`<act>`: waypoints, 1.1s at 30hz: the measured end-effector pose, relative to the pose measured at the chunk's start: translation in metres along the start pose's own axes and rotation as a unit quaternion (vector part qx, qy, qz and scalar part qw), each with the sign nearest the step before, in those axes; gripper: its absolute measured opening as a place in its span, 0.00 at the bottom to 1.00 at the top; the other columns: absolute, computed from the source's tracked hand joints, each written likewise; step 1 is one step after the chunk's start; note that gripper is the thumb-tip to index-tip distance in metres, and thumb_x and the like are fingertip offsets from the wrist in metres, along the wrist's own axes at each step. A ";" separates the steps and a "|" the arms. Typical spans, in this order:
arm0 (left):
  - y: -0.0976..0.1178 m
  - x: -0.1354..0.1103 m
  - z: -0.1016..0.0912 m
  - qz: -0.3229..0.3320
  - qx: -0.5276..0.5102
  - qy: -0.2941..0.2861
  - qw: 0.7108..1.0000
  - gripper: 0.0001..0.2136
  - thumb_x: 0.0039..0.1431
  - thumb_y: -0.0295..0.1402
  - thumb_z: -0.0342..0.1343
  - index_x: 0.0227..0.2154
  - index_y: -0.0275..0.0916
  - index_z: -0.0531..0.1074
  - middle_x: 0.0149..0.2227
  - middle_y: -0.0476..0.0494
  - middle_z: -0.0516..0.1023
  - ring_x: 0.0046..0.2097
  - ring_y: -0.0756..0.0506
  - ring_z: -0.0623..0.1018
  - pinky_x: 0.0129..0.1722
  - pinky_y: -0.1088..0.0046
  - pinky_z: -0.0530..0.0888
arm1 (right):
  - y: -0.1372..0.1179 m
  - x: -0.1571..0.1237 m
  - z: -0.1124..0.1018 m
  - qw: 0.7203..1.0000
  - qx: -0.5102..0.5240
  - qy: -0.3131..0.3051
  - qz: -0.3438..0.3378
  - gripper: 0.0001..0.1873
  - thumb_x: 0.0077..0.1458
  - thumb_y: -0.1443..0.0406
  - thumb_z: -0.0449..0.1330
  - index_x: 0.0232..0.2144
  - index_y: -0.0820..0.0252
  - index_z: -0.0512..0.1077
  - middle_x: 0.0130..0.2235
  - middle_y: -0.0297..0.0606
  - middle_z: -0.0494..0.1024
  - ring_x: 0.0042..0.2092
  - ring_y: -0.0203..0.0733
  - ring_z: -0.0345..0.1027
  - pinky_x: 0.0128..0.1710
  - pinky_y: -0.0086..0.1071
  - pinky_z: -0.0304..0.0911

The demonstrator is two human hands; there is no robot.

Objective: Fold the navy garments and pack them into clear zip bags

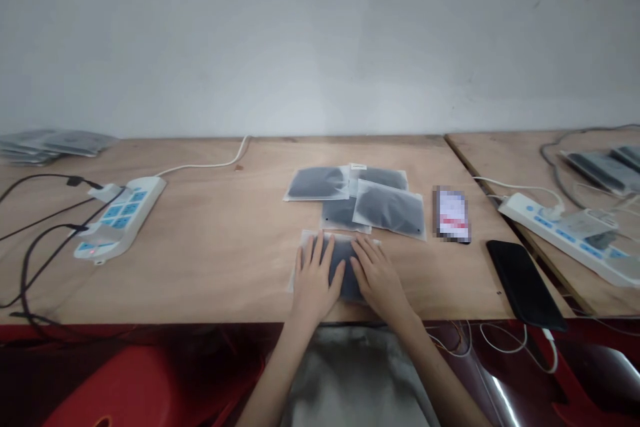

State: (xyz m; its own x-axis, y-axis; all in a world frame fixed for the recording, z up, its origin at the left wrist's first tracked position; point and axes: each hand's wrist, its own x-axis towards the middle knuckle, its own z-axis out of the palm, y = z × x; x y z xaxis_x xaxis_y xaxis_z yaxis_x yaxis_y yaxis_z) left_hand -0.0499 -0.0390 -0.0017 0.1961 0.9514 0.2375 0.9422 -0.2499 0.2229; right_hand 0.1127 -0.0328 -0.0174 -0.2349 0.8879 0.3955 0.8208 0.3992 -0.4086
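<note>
A frosted plastic bag [346,275] with something dark and flat inside lies near the table's front edge. My left hand [316,279] rests flat on its left part, fingers stretched and pointing away from me. On its right part lies my right hand [379,275], also with fingers extended. The two thumbs are a little apart, and the dark contents show between them. Just beyond, several similar bags overlap in a loose pile, among them a left one [318,183] and a front right one [390,208].
A white power strip [133,210] with black cables stands at the left, another power strip [570,237] at the right. A lit phone [453,215] and a black power bank or phone [525,283] lie right of the bags. More bags [55,143] are stacked far left.
</note>
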 end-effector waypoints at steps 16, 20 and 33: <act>0.010 0.002 -0.003 0.035 0.019 0.010 0.999 0.25 0.69 0.31 0.39 0.67 0.35 0.55 0.69 0.35 0.57 0.69 0.38 0.57 0.66 0.50 0.60 | -0.001 0.006 -0.019 0.994 0.077 0.063 0.044 0.21 0.68 0.63 0.45 0.55 0.63 0.71 0.55 0.49 0.76 0.57 0.49 0.70 0.58 0.46 0.67; 0.014 0.002 0.006 0.064 0.036 -0.022 0.997 0.26 0.67 0.28 0.39 0.67 0.32 0.55 0.69 0.35 0.56 0.70 0.38 0.56 0.66 0.49 0.59 | -0.020 -0.005 0.001 0.999 0.033 0.017 -0.006 0.24 0.68 0.63 0.45 0.59 0.69 0.68 0.60 0.50 0.72 0.64 0.52 0.62 0.61 0.49 0.63; 0.020 0.004 0.005 -0.021 0.023 -0.028 0.999 0.25 0.66 0.30 0.42 0.65 0.38 0.60 0.69 0.39 0.55 0.69 0.35 0.58 0.66 0.43 0.57 | -0.017 -0.018 0.007 0.997 -0.040 -0.063 0.022 0.27 0.69 0.65 0.40 0.68 0.57 0.53 0.68 0.36 0.59 0.69 0.46 0.51 0.67 0.48 0.48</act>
State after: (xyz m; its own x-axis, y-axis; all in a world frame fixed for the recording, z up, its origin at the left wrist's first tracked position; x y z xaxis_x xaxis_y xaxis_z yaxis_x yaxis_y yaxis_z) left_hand -0.0294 -0.0391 -0.0008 0.1690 0.9698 0.1760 0.9611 -0.2017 0.1885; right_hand 0.0994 -0.0545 -0.0232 -0.2576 0.9279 0.2695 0.8695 0.3443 -0.3541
